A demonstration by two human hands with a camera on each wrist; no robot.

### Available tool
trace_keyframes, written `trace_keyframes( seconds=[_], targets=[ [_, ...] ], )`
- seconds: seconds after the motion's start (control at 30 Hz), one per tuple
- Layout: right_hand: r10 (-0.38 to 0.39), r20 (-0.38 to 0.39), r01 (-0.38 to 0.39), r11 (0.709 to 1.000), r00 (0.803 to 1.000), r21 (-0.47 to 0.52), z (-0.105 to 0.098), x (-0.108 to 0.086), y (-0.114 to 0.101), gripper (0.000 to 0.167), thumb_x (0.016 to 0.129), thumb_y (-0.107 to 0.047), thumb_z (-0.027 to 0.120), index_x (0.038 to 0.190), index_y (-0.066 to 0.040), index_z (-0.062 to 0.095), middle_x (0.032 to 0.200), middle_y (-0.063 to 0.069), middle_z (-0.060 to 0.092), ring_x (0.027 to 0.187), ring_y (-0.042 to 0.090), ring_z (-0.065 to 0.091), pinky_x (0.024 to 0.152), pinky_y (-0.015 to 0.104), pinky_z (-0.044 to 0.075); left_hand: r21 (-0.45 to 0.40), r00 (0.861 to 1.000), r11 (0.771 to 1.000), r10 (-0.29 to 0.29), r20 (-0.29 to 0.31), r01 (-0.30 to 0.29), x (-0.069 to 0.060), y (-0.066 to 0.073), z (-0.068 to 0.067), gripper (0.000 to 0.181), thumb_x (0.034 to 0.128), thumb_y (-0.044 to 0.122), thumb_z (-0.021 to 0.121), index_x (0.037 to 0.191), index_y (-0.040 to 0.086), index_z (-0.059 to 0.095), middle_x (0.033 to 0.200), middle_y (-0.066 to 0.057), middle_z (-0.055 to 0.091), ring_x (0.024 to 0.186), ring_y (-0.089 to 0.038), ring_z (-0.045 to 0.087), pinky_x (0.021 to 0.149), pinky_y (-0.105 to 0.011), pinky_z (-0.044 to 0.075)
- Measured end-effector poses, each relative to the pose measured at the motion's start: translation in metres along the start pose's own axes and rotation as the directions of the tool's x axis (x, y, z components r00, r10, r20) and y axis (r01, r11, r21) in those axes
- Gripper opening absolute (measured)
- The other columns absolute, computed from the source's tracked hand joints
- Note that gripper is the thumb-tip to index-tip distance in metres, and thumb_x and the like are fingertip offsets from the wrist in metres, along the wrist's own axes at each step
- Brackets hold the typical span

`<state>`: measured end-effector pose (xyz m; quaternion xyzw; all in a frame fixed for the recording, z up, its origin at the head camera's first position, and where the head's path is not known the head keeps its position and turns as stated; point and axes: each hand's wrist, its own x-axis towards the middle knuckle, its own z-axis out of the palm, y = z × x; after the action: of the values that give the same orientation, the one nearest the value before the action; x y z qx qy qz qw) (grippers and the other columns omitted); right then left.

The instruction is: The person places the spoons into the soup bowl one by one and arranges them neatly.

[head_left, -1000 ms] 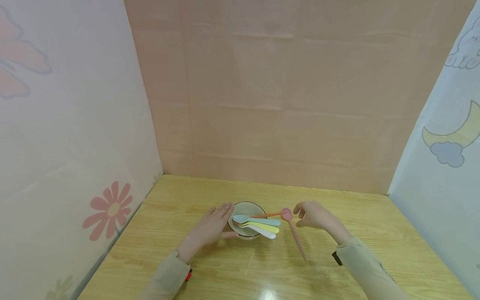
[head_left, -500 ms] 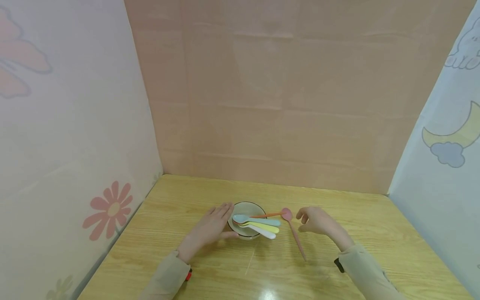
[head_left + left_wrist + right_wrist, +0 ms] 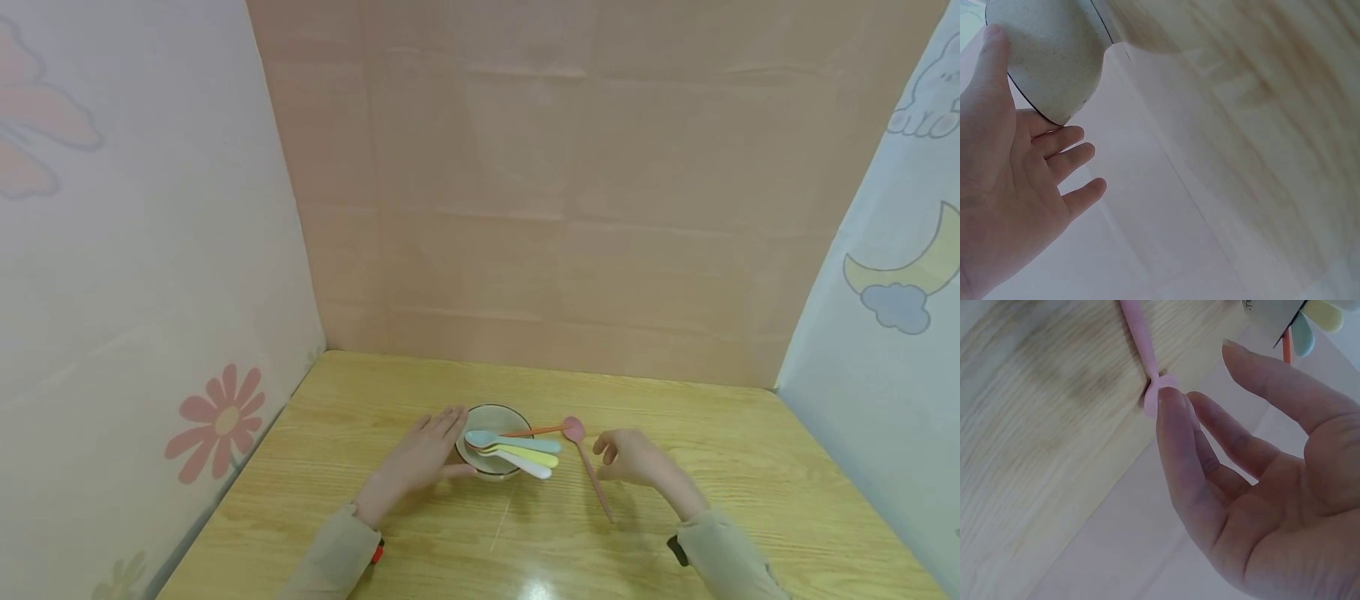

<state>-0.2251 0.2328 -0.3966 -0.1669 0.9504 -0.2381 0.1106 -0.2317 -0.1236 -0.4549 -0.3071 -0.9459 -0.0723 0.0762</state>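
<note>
A pale bowl (image 3: 492,415) with a dark rim stands on the table. My left hand (image 3: 422,452) holds its left side, thumb at the near rim and fingers along the far left; the left wrist view shows the bowl (image 3: 1054,56) between thumb and index finger. In the bowl lean a light blue spoon (image 3: 528,443), a yellow utensil (image 3: 542,457), a white one (image 3: 531,465) and an orange one (image 3: 551,429). A pink spoon (image 3: 592,475) lies to the right, handle towards me. Just right of it hovers my right hand (image 3: 637,460), fingers loosely bent, holding nothing.
The wooden table (image 3: 375,392) backs onto a plain peach sheet (image 3: 487,208). White sheets with printed pictures stand at the left (image 3: 150,292) and right (image 3: 885,383). A faint line marks the tabletop in front of the bowl.
My right hand has shifted slightly towards me, from beside the pink spoon's head to beside its handle. My left hand, the bowl and the spoons have stayed put.
</note>
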Motion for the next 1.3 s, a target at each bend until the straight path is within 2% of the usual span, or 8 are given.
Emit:
trace_keyframes(
  seconds=[0.1, 0.27, 0.43, 0.53, 0.77, 0.93, 1.13, 1.3],
  targets=[
    [0.044, -0.009, -0.043, 0.998, 0.999, 0.043, 0.006, -0.003, -0.002, 0.034, 0.077, -0.007, 0.078, 0.105, 0.007, 0.065, 0.086, 0.011, 0.064, 0.071, 0.017, 0.059, 0.061, 0.031, 0.054, 0.002, 1.0, 1.0, 0.001, 0.002, -0.001, 0.0, 0.0, 0.0, 0.093, 0.0911, 0.066, 0.051, 0.154, 0.001, 0.031, 0.159, -0.016, 0.037, 0.147, -0.033, 0.038, 0.116, -0.053, 0.038],
    [0.066, -0.001, -0.066, 0.995, 0.998, 0.076, 0.013, -0.006, 0.0, 0.033, 0.076, -0.002, 0.076, 0.105, 0.008, 0.064, 0.081, 0.007, 0.062, 0.065, 0.016, 0.059, 0.058, 0.027, 0.054, -0.003, 1.0, 1.0, -0.002, 0.011, 0.002, -0.001, 0.0, 0.0, 0.094, 0.0912, 0.066, 0.051, 0.154, 0.0, 0.03, 0.16, -0.016, 0.035, 0.147, -0.033, 0.037, 0.116, -0.053, 0.038],
    [0.106, 0.002, -0.105, 0.99, 0.994, 0.093, 0.018, -0.008, 0.0, 0.034, 0.075, -0.002, 0.076, 0.105, 0.008, 0.063, 0.08, 0.007, 0.062, 0.065, 0.017, 0.06, 0.059, 0.03, 0.055, -0.001, 1.0, 1.0, -0.007, 0.013, 0.007, -0.002, 0.0, 0.001, 0.094, 0.0911, 0.067, 0.05, 0.155, 0.001, 0.029, 0.16, -0.015, 0.034, 0.148, -0.033, 0.036, 0.117, -0.053, 0.038],
    [0.102, 0.011, -0.103, 0.988, 0.995, 0.112, 0.022, -0.009, 0.002, 0.034, 0.077, -0.002, 0.076, 0.106, 0.01, 0.062, 0.079, 0.009, 0.063, 0.063, 0.018, 0.062, 0.059, 0.032, 0.057, -0.001, 1.0, 1.0, -0.009, 0.013, 0.009, -0.002, -0.001, 0.002, 0.094, 0.0912, 0.068, 0.049, 0.155, 0.001, 0.029, 0.16, -0.015, 0.034, 0.148, -0.032, 0.036, 0.117, -0.053, 0.038],
    [0.038, 0.025, -0.041, 0.989, 0.999, 0.139, 0.026, -0.011, 0.009, 0.029, 0.083, -0.004, 0.074, 0.102, 0.012, 0.06, 0.075, 0.009, 0.063, 0.058, 0.018, 0.062, 0.054, 0.029, 0.057, -0.015, 1.0, 1.0, -0.002, 0.011, 0.002, -0.002, 0.0, 0.001, 0.094, 0.0917, 0.067, 0.05, 0.155, 0.0, 0.029, 0.16, -0.016, 0.035, 0.148, -0.033, 0.035, 0.117, -0.053, 0.038],
    [0.068, 0.018, -0.07, 0.987, 0.998, 0.147, 0.029, -0.009, 0.011, 0.03, 0.079, -0.004, 0.077, 0.1, 0.01, 0.06, 0.077, 0.01, 0.064, 0.061, 0.017, 0.063, 0.056, 0.03, 0.058, -0.027, 1.0, 1.0, -0.008, 0.017, 0.008, -0.001, 0.0, -0.001, 0.093, 0.0918, 0.066, 0.05, 0.155, 0.001, 0.028, 0.16, -0.016, 0.034, 0.148, -0.033, 0.035, 0.117, -0.054, 0.037],
    [0.142, -0.019, -0.138, 0.979, 0.99, 0.148, 0.033, -0.006, 0.009, 0.028, 0.076, -0.004, 0.08, 0.094, 0.006, 0.061, 0.08, 0.01, 0.064, 0.064, 0.017, 0.064, 0.056, 0.031, 0.06, -0.033, 1.0, 0.999, -0.009, 0.021, 0.01, -0.001, 0.0, -0.001, 0.094, 0.0919, 0.066, 0.05, 0.155, 0.001, 0.028, 0.16, -0.016, 0.034, 0.149, -0.034, 0.034, 0.117, -0.053, 0.036],
    [0.155, -0.025, -0.149, 0.974, 0.988, 0.168, 0.038, -0.002, 0.01, 0.026, 0.076, -0.002, 0.079, 0.09, 0.004, 0.058, 0.074, 0.01, 0.066, 0.059, 0.017, 0.067, 0.053, 0.029, 0.059, -0.042, 0.999, 0.999, -0.018, 0.03, 0.019, -0.001, 0.0, -0.001, 0.094, 0.0917, 0.067, 0.049, 0.155, 0.002, 0.028, 0.161, -0.015, 0.033, 0.149, -0.033, 0.033, 0.118, -0.053, 0.035]
  ],
)
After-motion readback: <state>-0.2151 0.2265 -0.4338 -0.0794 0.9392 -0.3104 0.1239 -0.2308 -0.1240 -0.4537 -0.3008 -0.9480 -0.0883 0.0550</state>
